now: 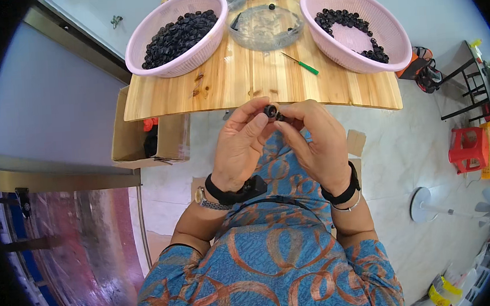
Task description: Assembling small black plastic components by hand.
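Just off the near edge of the wooden table, my two hands meet in front of my body. My left hand [240, 145] is closed, pinching a small round black part [270, 111] with a ring-like opening between thumb and fingers. Against it, the fingertips of my right hand [319, 139] pinch a second small dark piece [280, 116], mostly hidden by the thumb and forefinger. The two pieces sit side by side and seem to touch; whether they are joined I cannot tell.
On the wooden table [240, 88] stand a pink basket [220, 35] heaped with black parts, a clear round container [266, 43], and another pink basket [340, 55] with fewer parts. A green-handled screwdriver [308, 68] lies between. Below left is a cardboard box [170, 141]; a white fan [422, 204] stands right.
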Motion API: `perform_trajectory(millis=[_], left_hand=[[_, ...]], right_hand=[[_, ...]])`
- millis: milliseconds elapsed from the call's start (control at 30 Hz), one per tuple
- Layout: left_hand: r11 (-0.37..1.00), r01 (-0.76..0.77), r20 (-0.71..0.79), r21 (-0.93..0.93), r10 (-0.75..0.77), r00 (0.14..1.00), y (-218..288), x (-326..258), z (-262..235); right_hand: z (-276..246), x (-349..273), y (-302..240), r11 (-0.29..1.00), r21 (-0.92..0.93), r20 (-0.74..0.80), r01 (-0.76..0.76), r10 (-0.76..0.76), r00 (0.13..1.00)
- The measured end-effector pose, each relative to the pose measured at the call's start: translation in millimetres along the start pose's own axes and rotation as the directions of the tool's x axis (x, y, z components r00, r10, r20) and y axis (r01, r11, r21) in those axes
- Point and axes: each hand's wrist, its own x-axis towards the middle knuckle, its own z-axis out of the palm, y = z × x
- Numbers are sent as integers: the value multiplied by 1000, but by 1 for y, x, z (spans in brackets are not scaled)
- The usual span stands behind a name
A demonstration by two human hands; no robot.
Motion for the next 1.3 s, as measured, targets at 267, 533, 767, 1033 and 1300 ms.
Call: perform_trajectory(millis=[267, 533, 767, 1033, 1300], left_hand=[[1000, -17, 21, 20, 16, 1000, -2, 1, -6], [996, -52, 43, 72, 49, 998, -6, 0, -2], [980, -109, 44, 169, 103, 994, -8, 0, -1], [934, -137, 43, 329, 130, 991, -2, -5, 2], [808, -138, 58, 573, 128, 990, 11, -5, 3]], right_hand=[[-1, 1, 1, 999, -48, 27, 7, -6, 1000], [-4, -1, 0, 996, -89, 34, 11, -8, 999], [-7, -1, 0, 994, -102, 36, 39, -36, 999], [-9, -4, 1, 993, 43, 77, -105, 102, 992], [-11, 2, 11, 959, -162, 153, 232, -208, 966]])
